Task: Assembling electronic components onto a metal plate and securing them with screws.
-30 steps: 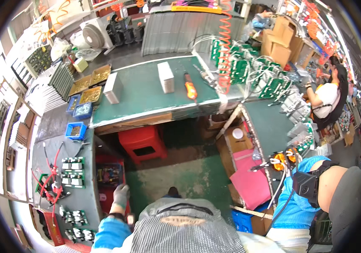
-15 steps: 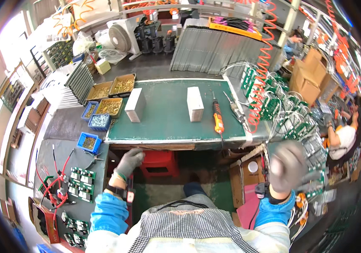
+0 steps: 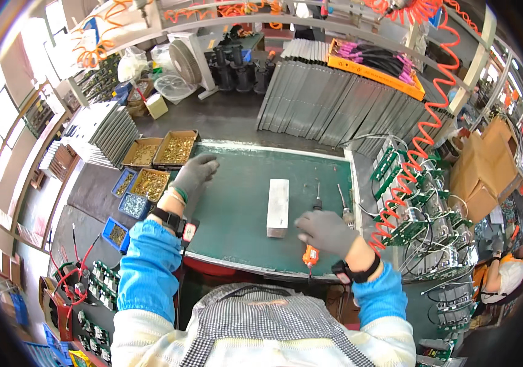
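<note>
My left hand (image 3: 195,175), in a grey glove, is over the left part of the green work mat (image 3: 237,165), beside the trays of small parts. Its fingers reach toward the right, loosely bent and apart, with nothing visible in them. My right hand (image 3: 327,232), also gloved, hovers over an orange electric screwdriver (image 3: 311,254) and covers its middle. The fingers of that hand point left toward a white rectangular block (image 3: 278,208) standing on the mat, without touching it. Only the shaft and lower body of the screwdriver show.
Left of the mat are cardboard trays of brass parts (image 3: 177,148) and blue bins (image 3: 116,233). Green circuit boards with white wires (image 3: 405,214) crowd the right. A red coiled hose (image 3: 423,137) hangs there. Stacked grey metal panels (image 3: 335,98) stand behind. A co-worker (image 3: 509,275) is at far right.
Both hands have moved forward from the mat's near edge to above it. The view has shifted, and the left one of two white blocks no longer shows.
</note>
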The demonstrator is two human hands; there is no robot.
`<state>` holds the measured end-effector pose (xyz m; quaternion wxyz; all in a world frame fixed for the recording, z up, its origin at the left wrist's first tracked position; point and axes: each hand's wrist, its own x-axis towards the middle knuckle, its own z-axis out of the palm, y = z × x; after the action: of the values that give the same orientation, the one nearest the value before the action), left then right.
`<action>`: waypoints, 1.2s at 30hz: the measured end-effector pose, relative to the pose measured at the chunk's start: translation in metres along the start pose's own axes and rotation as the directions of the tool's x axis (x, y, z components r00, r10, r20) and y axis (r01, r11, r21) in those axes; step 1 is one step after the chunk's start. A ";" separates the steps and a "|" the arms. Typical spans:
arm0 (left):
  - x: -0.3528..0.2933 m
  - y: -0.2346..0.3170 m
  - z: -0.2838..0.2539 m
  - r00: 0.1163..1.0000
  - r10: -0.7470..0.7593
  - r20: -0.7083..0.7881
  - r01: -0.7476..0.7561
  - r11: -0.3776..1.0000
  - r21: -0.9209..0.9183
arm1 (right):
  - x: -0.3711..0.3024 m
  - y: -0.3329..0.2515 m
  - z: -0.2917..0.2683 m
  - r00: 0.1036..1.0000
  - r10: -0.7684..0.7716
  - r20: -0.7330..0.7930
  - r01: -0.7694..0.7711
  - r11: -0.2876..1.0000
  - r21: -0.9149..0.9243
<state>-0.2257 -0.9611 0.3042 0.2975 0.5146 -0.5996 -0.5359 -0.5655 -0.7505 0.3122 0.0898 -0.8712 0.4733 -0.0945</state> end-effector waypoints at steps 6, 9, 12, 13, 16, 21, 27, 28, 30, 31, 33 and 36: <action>0.090 0.023 0.017 0.987 0.159 -0.014 -0.148 0.943 0.299 | 0.047 0.020 0.008 1.000 -0.026 0.007 0.025 0.994 0.110; 0.147 0.025 0.022 0.973 0.229 0.007 -0.210 0.879 0.427 | 0.053 0.021 0.019 0.999 0.029 0.039 -0.037 0.974 0.223; 0.210 0.032 0.034 0.954 0.300 0.026 -0.273 0.824 0.497 | 0.063 0.026 0.030 0.988 0.135 0.078 -0.152 0.942 0.298; 0.230 0.036 0.040 0.960 0.280 0.016 -0.253 0.839 0.482 | 0.066 0.028 0.033 0.987 0.158 0.030 -0.159 0.932 0.325; 0.283 0.045 0.062 0.946 0.322 -0.033 -0.242 0.770 0.590 | 0.074 0.033 0.040 0.964 0.258 -0.062 -0.216 0.900 0.378; 0.343 0.053 0.098 0.861 0.500 -0.094 -0.345 0.709 0.615 | 0.070 0.036 0.044 0.894 0.443 -0.063 -0.372 0.814 0.447; 0.368 0.050 0.100 0.782 0.621 -0.058 -0.545 0.725 0.422 | 0.055 0.039 0.048 0.798 0.602 -0.033 -0.504 0.696 0.512; 0.368 0.049 0.095 0.777 0.620 -0.109 -0.535 0.741 0.405 | 0.053 0.040 0.048 0.800 0.597 -0.048 -0.500 0.710 0.496; 0.367 0.049 0.083 0.794 0.579 -0.188 -0.499 0.796 0.344 | 0.051 0.042 0.048 0.802 0.594 -0.056 -0.501 0.722 0.477; 0.365 0.048 0.076 0.798 0.561 -0.218 -0.478 0.811 0.338 | 0.051 0.042 0.047 0.807 0.587 -0.066 -0.495 0.733 0.466; 0.366 0.055 0.067 0.768 0.578 -0.276 -0.348 0.738 0.578 | 0.054 0.042 0.044 0.815 0.572 -0.094 -0.478 0.754 0.450; 0.350 0.056 0.062 0.636 0.682 -0.361 -0.457 0.710 0.536 | 0.058 0.037 0.036 0.826 0.556 -0.093 -0.450 0.750 0.485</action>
<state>-0.4011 -1.2732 0.2737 0.4988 0.4692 -0.7201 -0.1119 -0.5549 -0.8168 0.2729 0.2520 -0.6489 0.6642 -0.2725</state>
